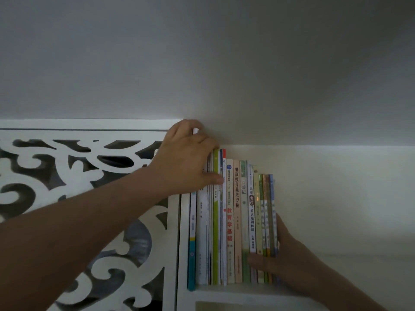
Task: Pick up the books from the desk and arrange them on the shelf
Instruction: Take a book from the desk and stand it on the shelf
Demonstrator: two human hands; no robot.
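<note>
Single head view, close, facing forward at shelf (224,292) and wall (224,63)

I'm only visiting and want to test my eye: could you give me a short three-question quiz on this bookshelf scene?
1. True or false: the row of upright paperback books stands on the white wooden shelf.
2. Which hand wraps the row's right end? A) left hand B) right hand
3. Fill in: the leftmost spine, the slim book with a ___ lower end, stands beside the white carved openwork panel.

Key: 1 true; 2 B; 3 teal.
</note>
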